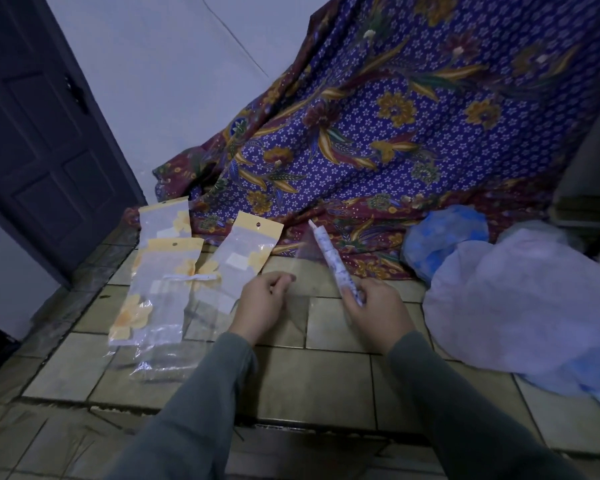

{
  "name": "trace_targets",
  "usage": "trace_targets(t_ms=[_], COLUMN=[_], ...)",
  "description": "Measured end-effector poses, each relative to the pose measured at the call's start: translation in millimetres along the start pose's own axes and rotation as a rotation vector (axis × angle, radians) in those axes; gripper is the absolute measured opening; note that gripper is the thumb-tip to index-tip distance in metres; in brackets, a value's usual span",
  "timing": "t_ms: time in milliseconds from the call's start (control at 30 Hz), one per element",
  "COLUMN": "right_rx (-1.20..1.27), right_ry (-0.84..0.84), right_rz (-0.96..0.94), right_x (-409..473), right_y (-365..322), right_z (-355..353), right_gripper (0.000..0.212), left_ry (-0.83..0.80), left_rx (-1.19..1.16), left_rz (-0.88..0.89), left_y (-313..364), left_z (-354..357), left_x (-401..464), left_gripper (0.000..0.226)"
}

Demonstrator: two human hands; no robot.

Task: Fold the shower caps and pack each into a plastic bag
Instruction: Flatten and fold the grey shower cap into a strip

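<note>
Clear plastic bag (303,268): hard to make out, edges faint; left hand (262,304) fingers pinch its near corner.
Folded shower cap (333,263): narrow white roll with blue specks, tilted, right hand (374,311) fingers curled round its lower end; whether inside the bag, cannot tell.
Packed bags (168,271): 3 yellow-topped, left of the fingers.
Loose caps (513,306): right of the fingers, count unclear, partly cut off.

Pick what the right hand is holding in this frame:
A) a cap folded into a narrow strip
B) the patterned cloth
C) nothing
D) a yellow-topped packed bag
A: the right hand grips the lower end of a folded shower cap, a slim white, blue-speckled strip pointing up and away, alongside the clear plastic bag pinched by the left hand.
</note>
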State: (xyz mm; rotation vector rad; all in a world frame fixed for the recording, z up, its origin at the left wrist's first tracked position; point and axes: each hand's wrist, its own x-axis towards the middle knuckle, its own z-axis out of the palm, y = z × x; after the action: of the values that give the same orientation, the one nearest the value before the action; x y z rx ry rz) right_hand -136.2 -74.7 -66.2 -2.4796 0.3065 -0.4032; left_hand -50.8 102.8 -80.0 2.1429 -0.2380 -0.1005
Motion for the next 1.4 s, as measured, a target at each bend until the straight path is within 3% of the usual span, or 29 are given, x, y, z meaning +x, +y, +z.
trace_targets(t_ms=[233, 333, 400, 533, 600, 733, 833, 967, 1100, 1233, 1400], right_rx=[-0.133, -0.212, -0.277, -0.473, -0.471, -0.481, -0.294, -0.034, -0.135, -0.313, -0.366], right_ry=[-0.128, -0.229, -0.261, -0.324, -0.335, -0.358, -0.370, -0.372, -0.561, -0.525, -0.346], right_rz=[0.056, 0.062, 0.048, -0.176, -0.272, -0.367, -0.236, -0.128, -0.168, -0.221, -0.202], right_x=[1.1, 6.4, 12.1, 23.8, 27.2, 30.3, 28.2, 18.2, 13.8, 16.0, 10.5], right_y=[22.6, 30.8, 32.6, 22.1, 14.5, 14.9, 22.4, 42.5, 58.0, 55.8, 39.2], right_z=[-3.9, -6.7, -7.0, -6.4, -10.5, -15.3, -17.4, -28.5, -27.9, -12.5, 13.7], right_gripper=[0.028, 0.035, 0.037, 0.036, 0.034, 0.034, 0.043, 0.037, 0.070, 0.050, 0.047], left_ry=[-0.235, -0.131, -0.019, 0.021, 0.008, -0.143, -0.185, -0.133, -0.177, -0.199, -0.314], left_rx=[0.048, 0.202, 0.304, 0.599, 0.706, 0.785, 0.756, 0.555, 0.380, 0.162, 0.152], left_rz=[0.016, 0.080, 0.219, 0.666, 0.705, 0.561, 0.491, 0.331, 0.139, 0.028, -0.109], left_y=[-0.6, 1.9, 3.7, 22.8, 31.8, 41.4, 43.7, 35.2, 28.1, 32.0, 37.1], left_z=[27.5, 27.3, 23.6, 22.2, 24.4, 23.3, 23.2, 13.3, 6.7, -1.3, -10.3], left_x=[12.3, 18.7, 20.2, 8.5, 4.4, 4.3, 2.6, 4.4, 5.1, 7.9, 8.5], left_gripper=[0.012, 0.026, 0.040, 0.063, 0.058, 0.043, 0.042, 0.029, 0.020, 0.018, 0.017])
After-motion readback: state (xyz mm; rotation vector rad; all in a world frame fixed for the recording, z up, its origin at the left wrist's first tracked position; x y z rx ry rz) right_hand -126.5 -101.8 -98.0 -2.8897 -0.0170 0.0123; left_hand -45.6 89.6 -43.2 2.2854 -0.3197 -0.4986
